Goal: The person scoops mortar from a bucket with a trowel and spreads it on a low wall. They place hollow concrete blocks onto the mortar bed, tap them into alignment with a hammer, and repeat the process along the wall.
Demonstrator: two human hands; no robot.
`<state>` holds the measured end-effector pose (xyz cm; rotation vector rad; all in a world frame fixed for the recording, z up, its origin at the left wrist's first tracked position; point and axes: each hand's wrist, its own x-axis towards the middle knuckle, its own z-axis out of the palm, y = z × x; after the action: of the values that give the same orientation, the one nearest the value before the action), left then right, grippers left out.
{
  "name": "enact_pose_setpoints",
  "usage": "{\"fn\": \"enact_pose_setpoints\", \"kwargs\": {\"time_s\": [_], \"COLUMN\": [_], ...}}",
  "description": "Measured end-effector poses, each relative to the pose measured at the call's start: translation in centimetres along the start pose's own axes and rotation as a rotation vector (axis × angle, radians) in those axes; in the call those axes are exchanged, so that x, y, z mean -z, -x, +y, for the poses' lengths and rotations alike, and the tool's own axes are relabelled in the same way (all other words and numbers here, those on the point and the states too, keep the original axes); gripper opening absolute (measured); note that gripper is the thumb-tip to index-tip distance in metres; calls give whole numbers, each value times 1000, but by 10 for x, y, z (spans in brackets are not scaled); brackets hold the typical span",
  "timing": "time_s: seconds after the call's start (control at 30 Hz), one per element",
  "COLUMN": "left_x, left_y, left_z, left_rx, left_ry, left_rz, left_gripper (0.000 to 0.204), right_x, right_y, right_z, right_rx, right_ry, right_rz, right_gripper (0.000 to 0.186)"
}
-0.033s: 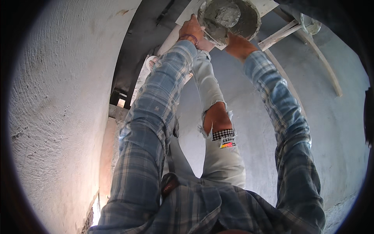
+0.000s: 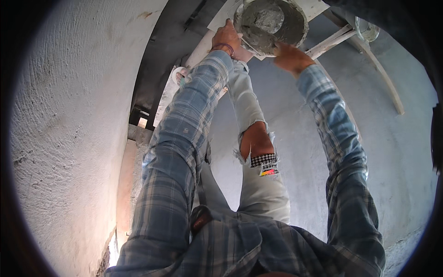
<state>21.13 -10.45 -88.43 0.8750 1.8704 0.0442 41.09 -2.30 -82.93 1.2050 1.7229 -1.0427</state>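
Note:
A round pan [image 2: 306, 27] with wet grey mortar [image 2: 269, 19] in it rests on pale boards [image 2: 220, 17] at the top of the view. Beside the pan's near left edge is my left hand [image 2: 226, 38], its fingers curled in; what they grip is hidden. A thin pale edge runs from beside it along the pan's near side. My right hand [image 2: 292, 59] is closed at the pan's near right rim, and I cannot make out what is in it.
A rough plastered wall [image 2: 74, 115] rises on the left. Wooden strips [image 2: 383, 78] and a clear round container [image 2: 368, 28] are at the upper right. My leg in torn pale jeans [image 2: 265, 198] stands between my arms. A white round object [image 2: 177, 74] lies beyond my left forearm.
My right hand has shifted a little to the right and toward me, along the pan's near rim. My left hand stays almost where it was.

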Motion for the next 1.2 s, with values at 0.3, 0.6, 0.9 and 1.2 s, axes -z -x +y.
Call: {"fn": "enact_pose_setpoints", "kwargs": {"time_s": [0.3, 0.6, 0.9, 1.2], "left_x": [-4, -8, -9, -5], "left_y": [-7, -8, -3, 12], "left_z": [4, -10, -11, 16], "left_rx": [-65, -85, -70, -36], "left_ry": [12, 31, -15, -93], "left_rz": [-11, 0, 35, 2], "left_gripper": [56, 56, 56, 56], "right_x": [-48, 52, 30, -80], "right_y": [-36, -33, 46, -42], "right_z": [26, -6, 10, 12], "right_rx": [3, 132, 11, -76], "right_ry": [466, 336, 186, 161], "right_rz": [158, -21, -63, 17], "right_gripper": [49, 39, 50, 57]}}
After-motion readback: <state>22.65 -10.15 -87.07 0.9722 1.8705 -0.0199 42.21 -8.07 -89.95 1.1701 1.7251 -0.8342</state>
